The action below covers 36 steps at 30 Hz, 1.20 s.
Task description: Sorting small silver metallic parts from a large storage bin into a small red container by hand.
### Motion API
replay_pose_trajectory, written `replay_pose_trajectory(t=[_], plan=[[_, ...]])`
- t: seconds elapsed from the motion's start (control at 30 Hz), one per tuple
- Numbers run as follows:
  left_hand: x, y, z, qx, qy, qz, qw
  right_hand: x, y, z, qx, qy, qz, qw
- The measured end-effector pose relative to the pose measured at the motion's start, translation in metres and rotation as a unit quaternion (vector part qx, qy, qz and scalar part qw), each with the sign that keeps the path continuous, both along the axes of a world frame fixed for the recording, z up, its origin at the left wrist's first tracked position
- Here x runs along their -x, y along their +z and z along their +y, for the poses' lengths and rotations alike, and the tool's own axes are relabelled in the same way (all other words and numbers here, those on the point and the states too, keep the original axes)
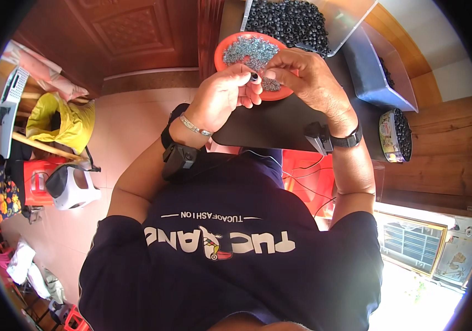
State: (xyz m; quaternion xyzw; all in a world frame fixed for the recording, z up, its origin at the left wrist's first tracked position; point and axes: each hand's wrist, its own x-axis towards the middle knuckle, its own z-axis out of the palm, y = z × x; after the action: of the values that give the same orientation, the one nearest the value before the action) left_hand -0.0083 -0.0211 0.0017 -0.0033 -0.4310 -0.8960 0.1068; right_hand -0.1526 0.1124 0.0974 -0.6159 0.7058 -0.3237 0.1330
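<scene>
Between the thumb and index finger of my left hand [222, 100] is a small round black plastic part [254, 77]. Close beside it, my right hand [317, 83] is closed in a pinch; whatever its fingertips hold is too small to make out. Both hands are over the near side of an orange-red plate [220, 62]. Small silver metal pieces [249, 51] are heaped on the plate, with a smaller pile near my right fingers. Behind the plate, a clear plastic bin [352, 27] holds many black round parts [288, 22].
A dark tabletop [269, 124] lies under my hands. On its right stand a blue bin [371, 71] and a round tin [389, 138], both with black parts inside. A red stool [307, 176] is below the table edge. Leftward are a yellow bag [54, 118] and a white-and-black stool [76, 187].
</scene>
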Motion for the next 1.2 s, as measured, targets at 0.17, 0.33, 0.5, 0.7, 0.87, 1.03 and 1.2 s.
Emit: replay_pose_trajectory(t=[0.17, 0.33, 0.5, 0.7, 0.87, 1.03, 1.2], plan=[[0.003, -0.003, 0.005, 0.034, 0.016, -0.021, 0.999, 0.0, 0.002, 0.002, 0.004, 0.041, 0.082, 0.996], [0.002, -0.001, 0.005, 0.09, 0.037, -0.038, 0.995, -0.003, 0.003, 0.002, 0.03, 0.078, 0.142, 0.986], [0.002, -0.002, 0.006, 0.132, 0.044, -0.049, 0.989, -0.002, -0.005, -0.001, 0.039, 0.083, 0.19, 0.977], [-0.008, -0.006, 0.006, 0.033, 0.004, -0.016, 0.999, -0.006, -0.013, -0.004, -0.017, 0.044, 0.074, 0.996], [-0.009, -0.005, 0.006, -0.056, -0.081, 0.054, 0.994, -0.003, -0.03, -0.005, -0.076, 0.015, -0.147, 0.986], [-0.008, -0.004, 0.006, -0.01, -0.086, 0.035, 0.996, 0.005, -0.039, 0.005, 0.006, 0.013, -0.278, 0.961], [-0.012, -0.009, 0.001, -0.032, -0.059, 0.047, 0.997, 0.062, -0.027, 0.042, 0.066, -0.17, -0.064, 0.981]])
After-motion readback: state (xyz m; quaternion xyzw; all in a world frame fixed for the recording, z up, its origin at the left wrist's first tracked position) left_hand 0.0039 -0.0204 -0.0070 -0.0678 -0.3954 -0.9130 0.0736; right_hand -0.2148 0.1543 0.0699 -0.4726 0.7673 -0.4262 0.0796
